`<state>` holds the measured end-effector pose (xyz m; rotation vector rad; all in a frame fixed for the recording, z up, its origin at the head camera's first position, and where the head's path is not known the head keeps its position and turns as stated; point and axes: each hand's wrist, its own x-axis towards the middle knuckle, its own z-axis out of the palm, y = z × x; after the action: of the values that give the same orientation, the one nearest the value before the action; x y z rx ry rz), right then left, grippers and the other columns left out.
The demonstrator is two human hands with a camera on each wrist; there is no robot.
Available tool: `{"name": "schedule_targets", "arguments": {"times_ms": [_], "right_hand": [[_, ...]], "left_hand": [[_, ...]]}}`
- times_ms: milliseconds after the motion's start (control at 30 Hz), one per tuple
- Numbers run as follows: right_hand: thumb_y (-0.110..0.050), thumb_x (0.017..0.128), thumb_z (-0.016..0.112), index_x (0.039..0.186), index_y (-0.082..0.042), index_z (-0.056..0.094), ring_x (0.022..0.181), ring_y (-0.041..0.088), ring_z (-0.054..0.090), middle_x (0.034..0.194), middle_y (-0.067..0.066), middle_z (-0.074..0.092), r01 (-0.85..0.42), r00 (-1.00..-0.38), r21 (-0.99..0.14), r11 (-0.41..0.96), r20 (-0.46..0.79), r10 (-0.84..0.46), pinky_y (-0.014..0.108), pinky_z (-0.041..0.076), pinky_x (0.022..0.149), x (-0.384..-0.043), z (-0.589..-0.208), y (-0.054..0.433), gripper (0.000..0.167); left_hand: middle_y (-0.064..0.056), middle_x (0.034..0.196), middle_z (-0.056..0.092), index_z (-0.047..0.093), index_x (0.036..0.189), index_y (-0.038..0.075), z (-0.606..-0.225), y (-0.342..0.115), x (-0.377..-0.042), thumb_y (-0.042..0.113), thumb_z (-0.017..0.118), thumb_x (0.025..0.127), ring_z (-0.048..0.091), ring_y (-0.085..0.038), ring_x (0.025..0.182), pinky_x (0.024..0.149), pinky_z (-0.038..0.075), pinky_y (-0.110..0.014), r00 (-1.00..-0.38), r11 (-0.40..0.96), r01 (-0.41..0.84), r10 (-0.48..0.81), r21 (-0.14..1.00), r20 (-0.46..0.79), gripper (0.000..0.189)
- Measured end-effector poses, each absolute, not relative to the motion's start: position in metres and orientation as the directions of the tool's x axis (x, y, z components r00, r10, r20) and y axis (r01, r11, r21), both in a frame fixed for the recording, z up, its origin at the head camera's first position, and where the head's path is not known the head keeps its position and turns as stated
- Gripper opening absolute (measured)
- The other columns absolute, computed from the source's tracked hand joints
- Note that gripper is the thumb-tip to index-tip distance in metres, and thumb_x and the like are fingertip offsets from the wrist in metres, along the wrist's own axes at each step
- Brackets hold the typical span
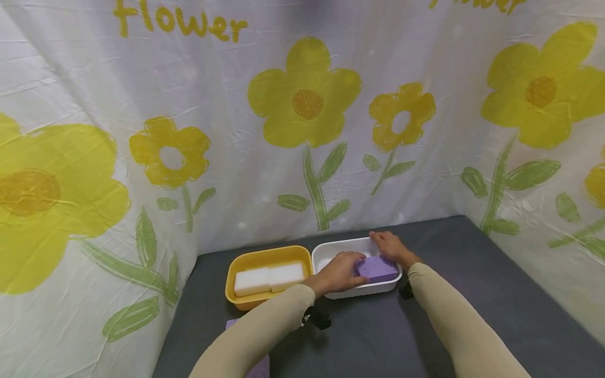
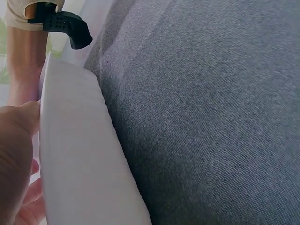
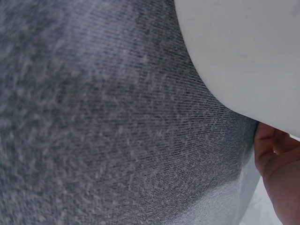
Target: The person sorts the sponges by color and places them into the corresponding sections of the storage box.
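Observation:
My left hand [image 1: 338,271] reaches into a white plastic basket [image 1: 331,251], its fingers and thumb around the left end of a purple sponge [image 1: 375,269]. The sponge lies flat in the right part of the basket. In the left wrist view, the thumb [image 2: 29,115] is at the basket's rim and the other fingers show behind the wall. At the basket's back right corner, my right hand [image 1: 389,247] grips the rim. Seen from the right wrist, its fingers [image 3: 265,143] curl against the outer wall.
Left of the white basket stands a yellow basket [image 1: 231,281] holding two white sponges [image 1: 269,279]. Another purple piece [image 1: 259,367] lies near the front, partly covered by my left sleeve. A flower-printed curtain [image 1: 236,199] hangs behind the dark grey tabletop [image 1: 368,336].

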<state>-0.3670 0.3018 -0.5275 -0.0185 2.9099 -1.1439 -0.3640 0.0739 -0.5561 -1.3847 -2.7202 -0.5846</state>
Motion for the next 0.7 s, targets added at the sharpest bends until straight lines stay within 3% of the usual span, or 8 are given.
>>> {"name": "schedule_targets", "arguments": {"times_ms": [133, 167, 433, 700], "right_hand": [[-0.042, 0.119, 0.035, 0.148, 0.007, 0.062, 0.141, 0.053, 0.057, 0.150, 0.032, 0.062, 0.003, -1.000, -0.679, 0.735, -0.025, -0.019, 0.065, 0.043, 0.119, -0.368, -0.528, 0.303, 0.064], [-0.042, 0.119, 0.035, 0.148, 0.008, 0.062, 0.141, 0.053, 0.056, 0.150, 0.032, 0.062, 0.003, -0.999, -0.677, 0.736, -0.027, -0.021, 0.065, 0.043, 0.119, -0.368, -0.528, 0.303, 0.064], [-0.042, 0.119, 0.036, 0.147, 0.007, 0.063, 0.137, 0.051, 0.059, 0.148, 0.031, 0.064, 0.006, -1.000, -0.677, 0.736, -0.021, -0.012, 0.064, 0.045, 0.117, -0.367, -0.529, 0.301, 0.063], [-0.044, 0.119, 0.034, 0.153, 0.007, 0.057, 0.146, 0.053, 0.051, 0.156, 0.032, 0.057, 0.024, -0.998, -0.680, 0.733, -0.053, -0.016, 0.066, 0.040, 0.122, -0.366, -0.527, 0.300, 0.065]], "left_hand": [[-0.009, 0.147, 0.071, 0.065, 0.148, 0.005, -0.513, 0.058, -0.333, 0.042, 0.079, 0.100, 0.065, -0.025, 0.138, 0.123, 0.046, -0.039, -0.620, 0.554, 0.768, 0.769, 0.321, 0.156, 0.062], [-0.009, 0.148, 0.070, 0.064, 0.149, 0.007, -0.518, 0.055, -0.335, 0.047, 0.076, 0.101, 0.063, -0.024, 0.140, 0.125, 0.044, -0.037, -0.608, 0.546, 0.782, 0.775, 0.300, 0.174, 0.064], [-0.011, 0.151, 0.067, 0.062, 0.150, 0.006, -0.491, 0.027, -0.321, 0.036, 0.077, 0.102, 0.061, -0.028, 0.142, 0.125, 0.045, -0.041, -0.615, 0.567, 0.777, 0.777, 0.276, 0.136, 0.059], [-0.010, 0.152, 0.067, 0.061, 0.152, 0.006, -0.473, -0.002, -0.317, 0.041, 0.078, 0.102, 0.060, -0.027, 0.144, 0.125, 0.044, -0.041, -0.588, 0.552, 0.800, 0.800, 0.234, 0.123, 0.063]]}}
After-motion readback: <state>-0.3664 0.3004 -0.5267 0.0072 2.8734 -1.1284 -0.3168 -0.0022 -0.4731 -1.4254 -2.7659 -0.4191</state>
